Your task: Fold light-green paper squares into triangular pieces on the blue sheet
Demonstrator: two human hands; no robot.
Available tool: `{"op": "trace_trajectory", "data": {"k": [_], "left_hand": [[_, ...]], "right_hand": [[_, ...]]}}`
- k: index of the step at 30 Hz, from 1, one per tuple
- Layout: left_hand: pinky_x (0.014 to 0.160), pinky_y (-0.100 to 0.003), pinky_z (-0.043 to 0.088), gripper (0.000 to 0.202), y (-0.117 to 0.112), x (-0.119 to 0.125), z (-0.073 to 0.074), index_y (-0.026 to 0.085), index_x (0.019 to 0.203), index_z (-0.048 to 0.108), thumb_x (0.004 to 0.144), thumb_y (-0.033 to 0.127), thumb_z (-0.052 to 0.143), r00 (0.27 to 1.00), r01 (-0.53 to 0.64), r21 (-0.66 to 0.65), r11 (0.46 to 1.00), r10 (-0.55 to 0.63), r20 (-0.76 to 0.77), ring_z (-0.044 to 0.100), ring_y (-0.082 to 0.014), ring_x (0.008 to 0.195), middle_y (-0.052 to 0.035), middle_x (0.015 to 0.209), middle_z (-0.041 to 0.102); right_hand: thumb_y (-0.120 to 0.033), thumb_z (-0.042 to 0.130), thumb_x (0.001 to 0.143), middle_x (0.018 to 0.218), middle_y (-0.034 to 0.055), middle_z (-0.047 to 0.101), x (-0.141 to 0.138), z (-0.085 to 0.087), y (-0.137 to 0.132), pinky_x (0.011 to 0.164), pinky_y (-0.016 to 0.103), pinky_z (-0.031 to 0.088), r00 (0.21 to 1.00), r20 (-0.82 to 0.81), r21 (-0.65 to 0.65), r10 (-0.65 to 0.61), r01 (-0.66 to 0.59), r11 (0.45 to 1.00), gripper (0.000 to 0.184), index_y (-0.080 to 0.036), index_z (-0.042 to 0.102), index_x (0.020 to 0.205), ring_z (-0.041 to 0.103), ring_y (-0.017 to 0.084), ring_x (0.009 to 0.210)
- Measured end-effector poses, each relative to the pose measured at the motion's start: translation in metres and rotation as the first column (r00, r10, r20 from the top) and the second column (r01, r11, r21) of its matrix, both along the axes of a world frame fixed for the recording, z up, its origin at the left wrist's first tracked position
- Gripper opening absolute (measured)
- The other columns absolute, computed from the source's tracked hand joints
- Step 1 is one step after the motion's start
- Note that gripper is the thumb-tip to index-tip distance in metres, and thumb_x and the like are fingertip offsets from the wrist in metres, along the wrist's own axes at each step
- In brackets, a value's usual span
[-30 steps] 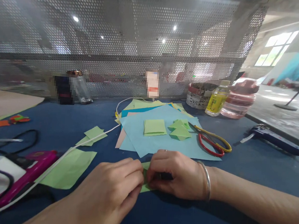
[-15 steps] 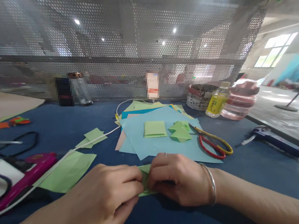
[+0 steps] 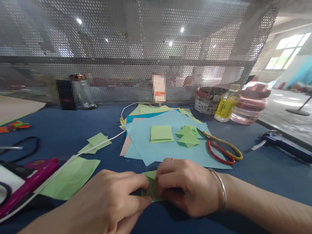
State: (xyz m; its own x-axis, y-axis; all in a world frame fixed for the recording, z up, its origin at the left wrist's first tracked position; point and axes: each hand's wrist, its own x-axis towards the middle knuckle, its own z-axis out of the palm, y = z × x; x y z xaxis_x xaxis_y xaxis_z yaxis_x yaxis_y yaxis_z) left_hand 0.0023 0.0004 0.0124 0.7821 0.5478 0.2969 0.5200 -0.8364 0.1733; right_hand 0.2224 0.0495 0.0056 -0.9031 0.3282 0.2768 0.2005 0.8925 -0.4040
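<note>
Between my two hands a small green paper square lies at the front of the table, partly hidden by my fingers. My left hand has its thumb and fingertips closed on the paper's left edge. Curled over its right side, my right hand pinches it; a ring and a bangle are on this hand and wrist. Just beyond, light blue sheets carry a stack of green squares and several folded green pieces. Scissors with red and yellow handles rest at the sheets' right edge.
To the left are a green sheet, smaller green pieces, a white cable and a magenta tool. A glue gun lies at the right. A yellow-labelled bottle, a pink jug and a woven basket stand behind.
My left thumb has moved slightly right along the paper's near edge, and its fingers have opened a little from the thumb. My right hand stays almost in place on the paper.
</note>
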Motion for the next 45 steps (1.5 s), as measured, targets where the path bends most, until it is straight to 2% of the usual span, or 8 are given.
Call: {"op": "trace_trajectory", "data": {"k": [7, 15, 21, 31, 35, 36, 40, 45], "left_hand": [[0.052, -0.028, 0.038, 0.031, -0.0034, -0.0003, 0.0028, 0.022, 0.089, 0.069, 0.086, 0.007, 0.043, 1.000, -0.017, -0.023, 1.000, 0.016, -0.022, 0.060, -0.0158, 0.066, -0.0001, 0.086, 0.064], [0.053, -0.027, 0.040, 0.028, -0.0008, -0.0013, -0.0023, 0.021, 0.085, 0.069, 0.086, 0.009, 0.044, 1.000, -0.014, -0.026, 1.000, 0.015, 0.016, 0.060, -0.0156, 0.066, -0.0005, 0.085, 0.064], [0.052, -0.028, 0.039, 0.025, -0.0020, 0.0002, -0.0011, 0.020, 0.079, 0.067, 0.085, 0.010, 0.045, 1.000, -0.017, -0.014, 1.000, 0.017, 0.009, 0.059, -0.0161, 0.066, -0.0005, 0.084, 0.064], [0.051, -0.028, 0.036, 0.020, -0.0010, -0.0048, -0.0004, 0.020, 0.077, 0.068, 0.083, 0.013, 0.051, 1.000, -0.007, 0.002, 1.000, 0.007, -0.026, 0.059, -0.0144, 0.062, 0.0001, 0.080, 0.062], [0.051, -0.029, 0.036, 0.020, -0.0043, -0.0042, 0.0025, 0.021, 0.075, 0.068, 0.083, 0.013, 0.052, 0.998, -0.040, -0.017, 0.999, 0.039, -0.050, 0.060, -0.0147, 0.063, 0.0008, 0.080, 0.062], [0.051, -0.029, 0.036, 0.019, -0.0046, -0.0041, 0.0030, 0.021, 0.075, 0.068, 0.082, 0.015, 0.052, 0.999, 0.002, -0.037, 0.999, -0.004, -0.046, 0.059, -0.0144, 0.062, 0.0012, 0.080, 0.062], [0.056, -0.029, 0.039, 0.019, -0.0028, -0.0044, 0.0032, 0.022, 0.079, 0.069, 0.084, 0.013, 0.053, 0.997, -0.052, -0.039, 0.998, 0.050, -0.052, 0.061, -0.0158, 0.069, 0.0011, 0.083, 0.062], [0.055, -0.029, 0.039, 0.017, -0.0028, -0.0025, 0.0033, 0.022, 0.087, 0.069, 0.083, 0.013, 0.055, 0.997, -0.033, -0.038, 0.999, 0.030, -0.072, 0.060, -0.0163, 0.070, 0.0006, 0.086, 0.062]], "right_hand": [[0.002, 0.055, 0.074, 0.080, 0.0052, 0.060, -0.0012, 0.0020, -0.0019, 0.073, 0.025, 0.047, 1.000, 0.005, 0.035, -0.008, 0.008, 0.999, 0.020, -0.013, 0.065, 0.081, 0.057, 0.015, 0.079], [0.001, 0.056, 0.073, 0.081, 0.0052, 0.059, -0.0010, 0.0011, -0.0006, 0.071, 0.024, 0.047, 0.999, 0.031, 0.105, 0.028, -0.032, 0.994, 0.019, -0.012, 0.066, 0.082, 0.055, 0.015, 0.076], [0.001, 0.052, 0.066, 0.084, 0.0060, 0.060, 0.0026, 0.0026, -0.0003, 0.068, 0.025, 0.046, 0.993, 0.085, 0.212, 0.077, -0.093, 0.973, 0.035, -0.013, 0.068, 0.094, 0.053, 0.016, 0.075], [-0.010, 0.051, 0.066, 0.071, 0.0043, 0.057, 0.0013, 0.0020, 0.0004, 0.056, 0.028, 0.038, 0.988, 0.105, 0.358, 0.110, -0.141, 0.923, 0.019, -0.014, 0.067, 0.076, 0.045, 0.016, 0.062], [-0.011, 0.044, 0.069, 0.067, 0.0049, 0.056, 0.0022, 0.0012, -0.0002, 0.056, 0.029, 0.038, 0.990, 0.063, 0.369, 0.123, -0.138, 0.919, 0.019, -0.015, 0.063, 0.071, 0.045, 0.017, 0.060], [-0.011, 0.043, 0.069, 0.066, 0.0051, 0.056, 0.0024, 0.0011, -0.0004, 0.056, 0.029, 0.038, 0.991, 0.056, 0.369, 0.125, -0.137, 0.919, 0.019, -0.016, 0.062, 0.070, 0.045, 0.017, 0.061], [-0.011, 0.045, 0.066, 0.070, 0.0052, 0.058, 0.0014, 0.0001, -0.0019, 0.057, 0.029, 0.039, 0.988, 0.053, 0.359, 0.147, -0.156, 0.920, 0.023, -0.013, 0.065, 0.077, 0.047, 0.018, 0.062], [-0.012, 0.042, 0.068, 0.071, 0.0053, 0.059, -0.0016, -0.0019, -0.0043, 0.057, 0.029, 0.040, 0.987, 0.001, 0.346, 0.160, -0.150, 0.926, 0.027, -0.012, 0.067, 0.078, 0.047, 0.017, 0.062]]}}
